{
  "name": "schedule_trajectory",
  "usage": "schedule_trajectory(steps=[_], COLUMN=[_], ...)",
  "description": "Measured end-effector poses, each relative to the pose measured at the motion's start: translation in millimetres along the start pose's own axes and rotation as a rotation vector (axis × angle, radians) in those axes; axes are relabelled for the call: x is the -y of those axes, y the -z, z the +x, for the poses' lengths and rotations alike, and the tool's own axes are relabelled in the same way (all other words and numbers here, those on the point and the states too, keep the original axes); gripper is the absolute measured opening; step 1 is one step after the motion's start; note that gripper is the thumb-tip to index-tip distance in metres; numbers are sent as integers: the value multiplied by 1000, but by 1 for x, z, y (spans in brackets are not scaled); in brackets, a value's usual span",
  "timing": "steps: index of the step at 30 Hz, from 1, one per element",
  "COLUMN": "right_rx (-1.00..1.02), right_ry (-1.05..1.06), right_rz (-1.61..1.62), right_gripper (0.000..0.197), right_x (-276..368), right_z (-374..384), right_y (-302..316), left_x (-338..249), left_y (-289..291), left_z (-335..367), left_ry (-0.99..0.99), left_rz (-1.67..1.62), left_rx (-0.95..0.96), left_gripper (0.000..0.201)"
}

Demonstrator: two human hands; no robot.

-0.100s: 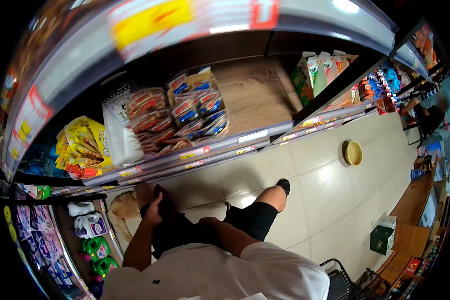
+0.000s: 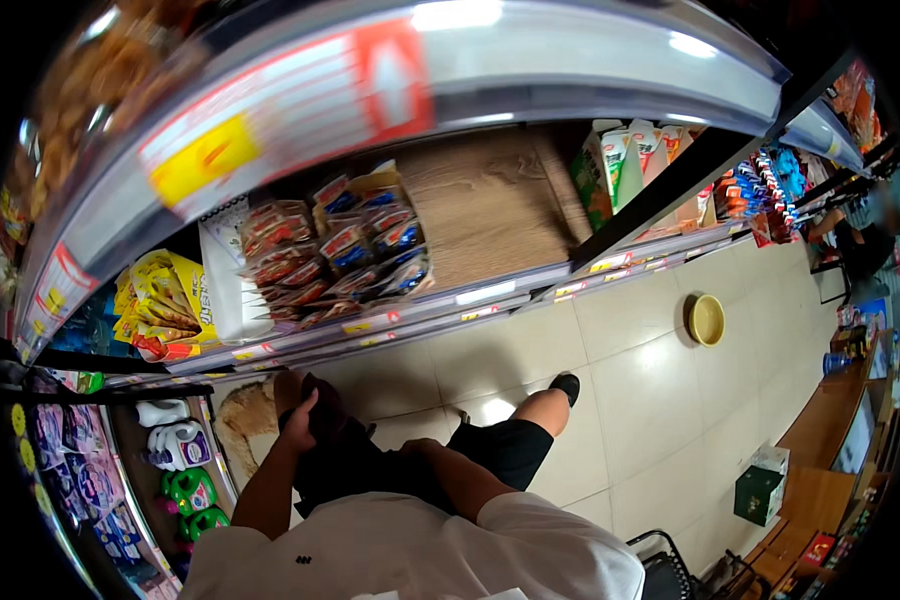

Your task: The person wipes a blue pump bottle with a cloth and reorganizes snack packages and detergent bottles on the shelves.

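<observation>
My left hand (image 2: pixel 299 424) is closed round a dark maroon cloth (image 2: pixel 330 408), held beside my left knee with the thumb on top. My right hand (image 2: pixel 423 448) lies at my lap against my black shorts (image 2: pixel 510 448); its fingers are hidden from view. In front of me is a store shelf (image 2: pixel 490 215) of wood-look board, with small red and blue snack packets (image 2: pixel 365 240) piled in boxes. Left of them are a white carton (image 2: pixel 238 290) and yellow snack bags (image 2: pixel 168 300).
A shelf edge with price tags (image 2: pixel 290 110) crosses close overhead. Detergent bottles (image 2: pixel 182 447) stand at left, near a tan furry thing (image 2: pixel 245 425) by my leg. A yellow bowl (image 2: pixel 707 320) and a green box (image 2: pixel 760 490) are at right; a person (image 2: pixel 860 245) is far off.
The view has shifted slightly, so the upper shelf edge and its tag sit lower and the packets further left. My hands keep nearly the same pose.
</observation>
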State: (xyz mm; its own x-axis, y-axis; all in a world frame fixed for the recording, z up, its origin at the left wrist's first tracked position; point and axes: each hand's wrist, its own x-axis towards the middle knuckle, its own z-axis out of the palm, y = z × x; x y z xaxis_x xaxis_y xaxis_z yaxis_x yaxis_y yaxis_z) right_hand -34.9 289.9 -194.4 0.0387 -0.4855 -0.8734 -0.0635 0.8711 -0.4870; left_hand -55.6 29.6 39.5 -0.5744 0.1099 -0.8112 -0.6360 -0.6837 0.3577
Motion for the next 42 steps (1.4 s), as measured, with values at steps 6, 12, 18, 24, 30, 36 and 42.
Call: schedule_trajectory(steps=[6,12,18,24,30,36,42], right_rx=[-5,36,83,-197,-1179,-1972,-1648], right_ry=[-82,-180,-131,107,722,321,-285], right_rz=[52,43,-48,-302,21,-233,-554], right_gripper=[67,59,54,49,19,29,50], right_x=[-110,-190,-260,-291,-235,-195,-163], right_z=[-146,-216,-205,-193,-389,-622,-650], right_y=[-4,53,49,60,201,337,392], left_x=[101,169,239,261,268,268,269], left_y=[-12,-164,-184,-177,-175,-185,-193], left_z=[18,0,17,33,-15,18,15], left_ry=[220,-2,-78,-221,-319,-288,-344], left_rz=[-236,-147,-250,-370,-291,-279,-326], left_rx=[579,-107,-20,206,174,156,133], left_gripper=[36,36,39,39,37,38,39])
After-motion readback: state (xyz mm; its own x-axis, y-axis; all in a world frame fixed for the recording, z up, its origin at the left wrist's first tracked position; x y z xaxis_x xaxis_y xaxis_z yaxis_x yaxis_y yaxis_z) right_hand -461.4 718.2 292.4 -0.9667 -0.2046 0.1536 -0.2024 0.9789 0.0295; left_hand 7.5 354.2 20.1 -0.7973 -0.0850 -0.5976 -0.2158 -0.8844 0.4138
